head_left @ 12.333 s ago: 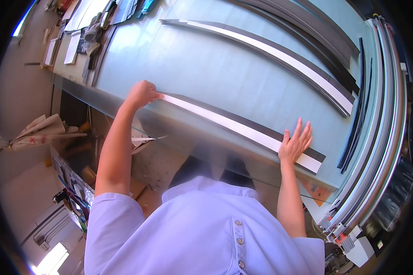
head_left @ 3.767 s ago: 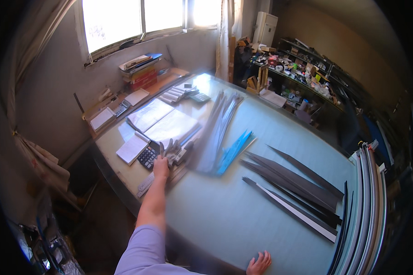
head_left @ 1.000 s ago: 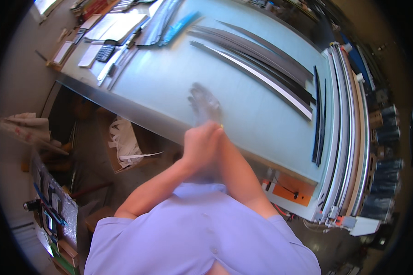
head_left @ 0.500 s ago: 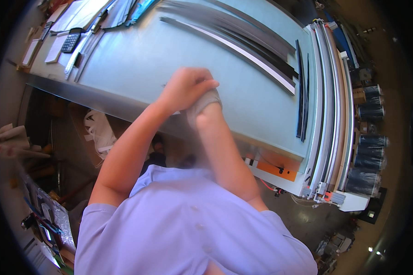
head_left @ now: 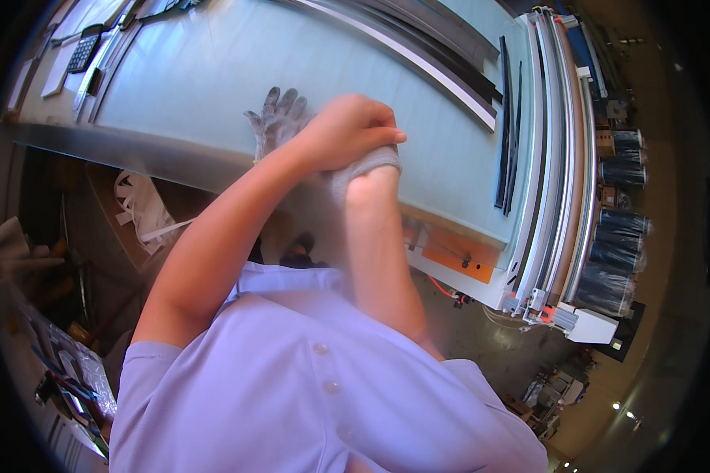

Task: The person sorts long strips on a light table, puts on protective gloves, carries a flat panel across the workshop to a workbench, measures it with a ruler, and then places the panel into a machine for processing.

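My bare left hand [head_left: 351, 130] is closed at my right wrist, its fingers gripping the cuff of a grey knit glove [head_left: 363, 165]. That cuff wraps my right wrist. The rest of my right hand is hidden behind my left hand, so its fingers do not show. Beside my left forearm, a second grey glove [head_left: 280, 118] with darkened fingertips lies near the front edge of the pale table [head_left: 189, 87]. My left forearm partly covers this glove.
Long dark and silver strips [head_left: 418, 59] lie across the far side of the table. Thin black strips [head_left: 506, 126] lie at its right, before a roller assembly [head_left: 556, 158]. A calculator [head_left: 84, 51] and papers sit at far left. Below the table, a box holds white strips [head_left: 143, 209].
Both hands have shifted right over the table, the left still at the glove's cuff. More of the loose glove on the table now shows. The whole view has shifted slightly.
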